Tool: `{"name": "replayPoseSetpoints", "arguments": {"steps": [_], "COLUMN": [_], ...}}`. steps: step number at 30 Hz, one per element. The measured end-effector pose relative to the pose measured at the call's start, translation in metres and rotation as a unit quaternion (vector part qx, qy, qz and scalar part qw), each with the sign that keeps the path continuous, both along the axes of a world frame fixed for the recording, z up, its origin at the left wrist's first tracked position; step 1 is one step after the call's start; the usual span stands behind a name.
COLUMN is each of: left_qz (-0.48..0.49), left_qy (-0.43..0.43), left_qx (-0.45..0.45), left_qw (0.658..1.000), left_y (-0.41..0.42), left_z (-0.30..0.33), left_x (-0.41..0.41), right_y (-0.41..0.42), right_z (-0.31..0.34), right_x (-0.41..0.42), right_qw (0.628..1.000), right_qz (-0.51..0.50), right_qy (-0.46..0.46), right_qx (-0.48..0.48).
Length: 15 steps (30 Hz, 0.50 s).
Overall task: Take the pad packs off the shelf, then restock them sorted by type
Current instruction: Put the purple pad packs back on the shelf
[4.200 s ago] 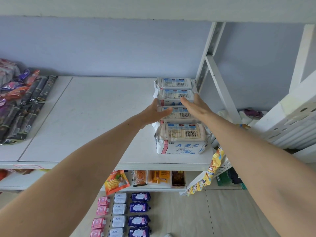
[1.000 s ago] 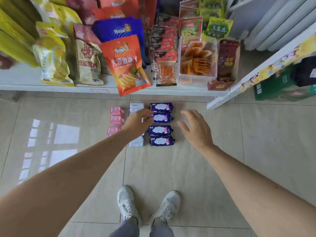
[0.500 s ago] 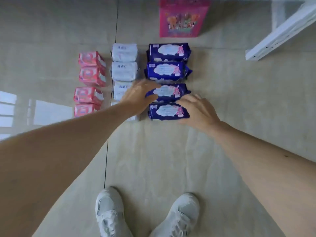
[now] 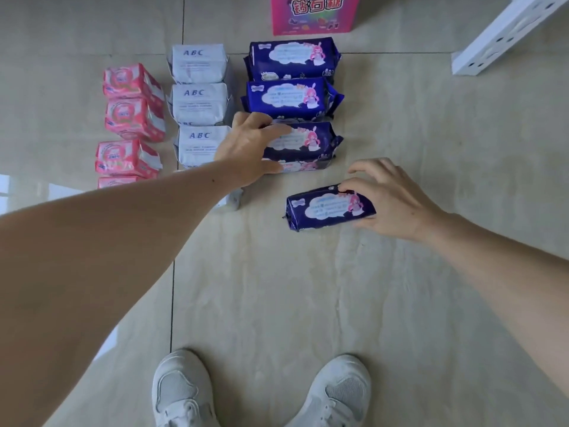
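Pad packs lie in three columns on the tiled floor: pink packs (image 4: 129, 81) on the left, white ABC packs (image 4: 200, 63) in the middle, purple packs (image 4: 292, 58) on the right. My left hand (image 4: 246, 146) grips the left end of the third purple pack (image 4: 308, 140), fingers over its top and thumb under its near edge. My right hand (image 4: 391, 201) holds the right end of another purple pack (image 4: 326, 208), which sits apart from the column, nearer to me and slightly tilted. My left forearm hides the nearest white and pink packs.
A pink candy box (image 4: 314, 13) stands on the floor behind the purple column. A white shelf rail (image 4: 505, 35) slants in at the top right. My two white shoes (image 4: 181, 389) are at the bottom edge, with bare tile between them and the packs.
I turned from the shelf down to the floor. My right hand has pulled the nearest purple pack away from its column, and my left hand has closed on the third purple pack.
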<state>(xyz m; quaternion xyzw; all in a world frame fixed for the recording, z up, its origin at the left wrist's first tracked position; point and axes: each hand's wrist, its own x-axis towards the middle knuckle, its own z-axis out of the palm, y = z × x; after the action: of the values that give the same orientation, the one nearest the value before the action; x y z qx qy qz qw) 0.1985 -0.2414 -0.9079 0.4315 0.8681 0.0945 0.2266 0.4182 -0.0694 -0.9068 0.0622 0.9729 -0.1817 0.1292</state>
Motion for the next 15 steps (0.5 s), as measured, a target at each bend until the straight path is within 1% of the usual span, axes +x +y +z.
{"name": "replayPoseSetpoints", "arguments": {"steps": [4,6,10,13,15], "left_qz": [-0.023,-0.028,-0.006,0.024,0.035], "left_qy": [0.066,0.063,0.002,-0.056,-0.091], "left_qx": [-0.020,-0.022,-0.006,0.027,0.041], "left_qw": [0.997,0.997,1.000,0.998,0.994], "left_y": [0.006,0.005,0.002,0.001,0.003], "left_z": [-0.001,0.002,0.026,0.065,0.101], "left_x": [0.004,0.005,0.010,0.014,0.016], "right_y": [-0.003,-0.004,-0.004,-0.001,0.000], "right_z": [-0.006,-0.006,0.021,0.065,0.106], "right_x": [0.004,0.007,0.015,0.021,0.021], "right_qw": [0.998,0.996,0.995,0.994,0.993], "right_qz": [-0.027,-0.039,-0.032,-0.019,-0.018], "right_qy": [-0.046,-0.050,-0.073,-0.093,-0.104], "right_qx": [-0.037,-0.055,-0.060,-0.055,-0.053]}}
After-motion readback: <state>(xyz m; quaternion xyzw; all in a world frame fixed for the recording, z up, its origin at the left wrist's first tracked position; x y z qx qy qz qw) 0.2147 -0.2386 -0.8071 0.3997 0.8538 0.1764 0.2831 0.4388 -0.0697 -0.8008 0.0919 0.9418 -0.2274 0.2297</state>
